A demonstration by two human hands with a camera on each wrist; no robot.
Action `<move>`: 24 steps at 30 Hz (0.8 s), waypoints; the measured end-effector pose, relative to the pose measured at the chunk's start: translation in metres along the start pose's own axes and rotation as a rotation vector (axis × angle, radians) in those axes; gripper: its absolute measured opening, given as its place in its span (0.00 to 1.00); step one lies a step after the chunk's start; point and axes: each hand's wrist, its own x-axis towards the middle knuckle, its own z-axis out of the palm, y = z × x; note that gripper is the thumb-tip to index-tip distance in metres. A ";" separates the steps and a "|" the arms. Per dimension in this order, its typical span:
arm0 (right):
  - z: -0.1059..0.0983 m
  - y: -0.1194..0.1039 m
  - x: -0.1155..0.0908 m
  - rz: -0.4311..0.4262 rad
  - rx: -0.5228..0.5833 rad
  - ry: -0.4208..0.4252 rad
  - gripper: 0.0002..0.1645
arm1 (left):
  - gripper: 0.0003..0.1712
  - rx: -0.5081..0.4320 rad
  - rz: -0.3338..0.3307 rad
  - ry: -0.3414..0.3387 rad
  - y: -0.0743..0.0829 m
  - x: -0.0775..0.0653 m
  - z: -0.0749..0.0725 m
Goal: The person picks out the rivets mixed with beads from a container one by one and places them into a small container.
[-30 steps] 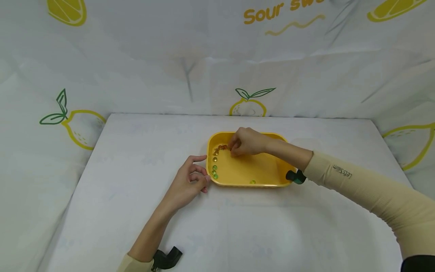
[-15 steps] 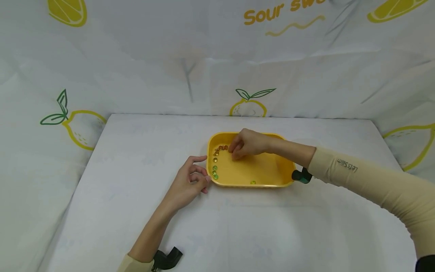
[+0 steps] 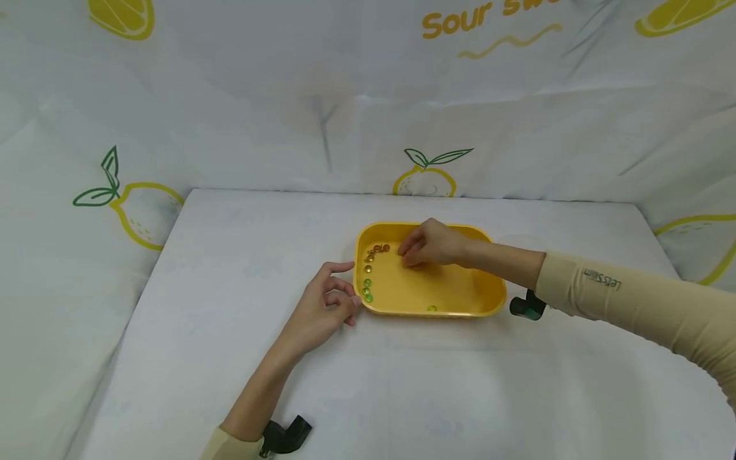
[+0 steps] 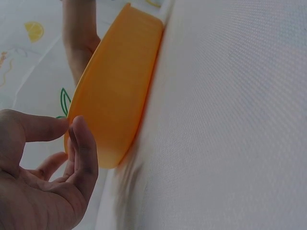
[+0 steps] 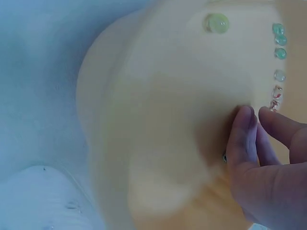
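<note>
A yellow tray (image 3: 402,313) lies on the white table, with small glass beads along its left end. Green beads (image 3: 368,282) line the near left part; amber-red beads (image 3: 385,248) sit by the far left corner. My left hand (image 3: 322,313) touches the tray's left rim, its index finger and thumb spread apart. My right hand (image 3: 434,243) is inside the tray, fingers bent low over the floor, right of the amber-red beads. In the right wrist view its thumb and index tips show a small gap, nothing visible between them; a bead (image 5: 224,157) peeks out beside the fingers.
A lone yellow-green bead (image 3: 432,308) lies by the tray's near wall. White cloth printed with lemons (image 3: 425,182) hangs behind the table (image 3: 259,243). Black wrist cameras (image 3: 528,305) are strapped over the cream sleeves (image 3: 598,287).
My right hand has moved slightly right, away from the amber-red beads, widening the gap to them. My left hand stays at the tray's rim. The head view has shifted a little.
</note>
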 end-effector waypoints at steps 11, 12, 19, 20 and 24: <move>0.003 0.005 0.000 0.070 0.166 0.016 0.17 | 0.37 0.002 0.007 0.002 0.001 0.000 0.000; 0.003 0.005 -0.001 0.073 0.166 0.017 0.17 | 0.37 0.002 0.008 0.002 0.001 0.000 0.000; 0.004 0.008 -0.001 0.076 0.157 0.001 0.15 | 0.37 -0.002 0.004 0.002 0.001 0.000 0.000; 0.004 0.008 -0.001 0.070 0.162 -0.009 0.15 | 0.37 -0.002 0.004 0.002 0.001 0.000 0.000; 0.003 0.009 -0.003 0.053 0.178 -0.036 0.16 | 0.37 -0.002 0.002 0.000 0.001 0.000 0.000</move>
